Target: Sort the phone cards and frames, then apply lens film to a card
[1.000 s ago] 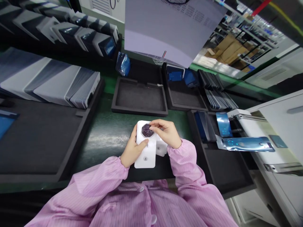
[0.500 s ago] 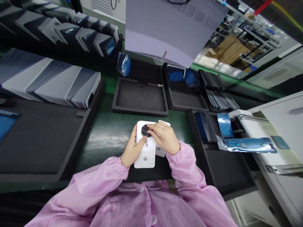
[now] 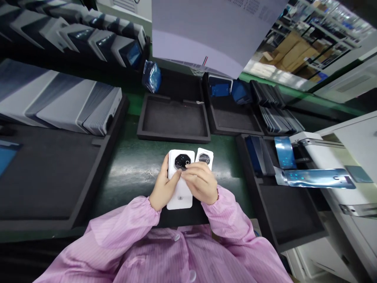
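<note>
A white phone-shaped panel [image 3: 183, 198], with a dark octagonal camera-like area [image 3: 182, 160] near its top, lies upright in front of me. My left hand [image 3: 164, 188] grips its left side, the thumb resting on the face just below the dark area. Over the panel's right side, my right hand [image 3: 202, 181] has its fingertips pinched at the lower edge of the octagon; whatever is between them is too small to make out. Partly behind that hand is a second white panel [image 3: 208, 152] with a similar dark patch.
Ahead stands a shallow black tray [image 3: 173, 137], with another black tray [image 3: 235, 129] to its right. Rows of grey-white panels [image 3: 64, 100] fill a rack on the left. Blue film strips [image 3: 319, 178] lie across the right-hand tray [image 3: 290, 232]. A large paper sheet [image 3: 200, 39] hangs above.
My right hand has moved down from the dark octagon to its lower edge, uncovering more of it and of the second panel's top. The left hand keeps its grip.
</note>
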`<state>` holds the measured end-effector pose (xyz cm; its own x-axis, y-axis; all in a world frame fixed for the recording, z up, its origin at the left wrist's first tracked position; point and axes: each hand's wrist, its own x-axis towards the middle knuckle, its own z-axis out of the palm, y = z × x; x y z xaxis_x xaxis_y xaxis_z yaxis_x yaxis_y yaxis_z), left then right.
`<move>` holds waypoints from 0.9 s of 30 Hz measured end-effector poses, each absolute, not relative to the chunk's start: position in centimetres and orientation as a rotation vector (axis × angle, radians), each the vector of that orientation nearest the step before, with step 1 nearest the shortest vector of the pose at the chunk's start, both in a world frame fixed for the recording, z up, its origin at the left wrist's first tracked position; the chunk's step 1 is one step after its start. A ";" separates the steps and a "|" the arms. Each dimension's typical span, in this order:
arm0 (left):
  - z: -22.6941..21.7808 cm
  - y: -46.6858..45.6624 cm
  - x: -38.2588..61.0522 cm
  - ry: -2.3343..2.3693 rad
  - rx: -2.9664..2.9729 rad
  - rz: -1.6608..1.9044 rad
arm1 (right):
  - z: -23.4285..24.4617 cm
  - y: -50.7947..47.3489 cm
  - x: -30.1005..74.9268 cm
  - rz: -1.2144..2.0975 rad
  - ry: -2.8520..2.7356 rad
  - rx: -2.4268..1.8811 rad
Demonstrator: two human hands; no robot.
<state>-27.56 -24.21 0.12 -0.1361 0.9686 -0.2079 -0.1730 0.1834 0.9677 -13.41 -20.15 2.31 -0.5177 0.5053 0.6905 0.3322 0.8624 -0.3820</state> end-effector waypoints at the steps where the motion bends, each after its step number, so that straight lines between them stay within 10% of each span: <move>1: 0.1 -24.2 -27.6 1.273 0.879 1.250 | 2.2 -20.4 -13.5 0.288 -2.156 -0.547; 27: 1.0 -25.2 -27.6 1.366 0.999 1.199 | 1.7 -21.1 -12.7 0.385 -2.007 -0.272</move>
